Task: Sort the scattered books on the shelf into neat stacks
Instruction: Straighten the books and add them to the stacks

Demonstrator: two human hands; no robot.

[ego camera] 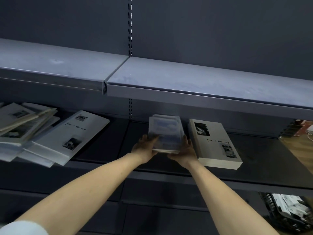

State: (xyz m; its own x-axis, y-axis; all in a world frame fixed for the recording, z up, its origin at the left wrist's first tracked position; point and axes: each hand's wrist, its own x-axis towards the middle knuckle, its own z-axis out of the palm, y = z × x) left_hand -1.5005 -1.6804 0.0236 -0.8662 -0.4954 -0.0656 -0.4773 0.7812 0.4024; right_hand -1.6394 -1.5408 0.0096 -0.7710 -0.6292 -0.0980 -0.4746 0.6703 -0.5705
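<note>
- On the dark metal shelf point(105, 141), the loose heap of white paperbacks point(39, 133) is lying scattered at far left.
- Left hand point(144, 150) and right hand point(183, 151) are clasping the small blue-covered book stack point(165, 133) by its sides — light, probably slippery, so squeezing evenly seems wise.
- A squared white paperback stack point(215, 143) is sitting just beside it.

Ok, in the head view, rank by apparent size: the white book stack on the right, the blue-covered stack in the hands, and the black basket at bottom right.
1. White book stack, largest.
2-3. Blue-covered stack and black basket: unsure; the basket is cropped and nearer the camera.
</note>
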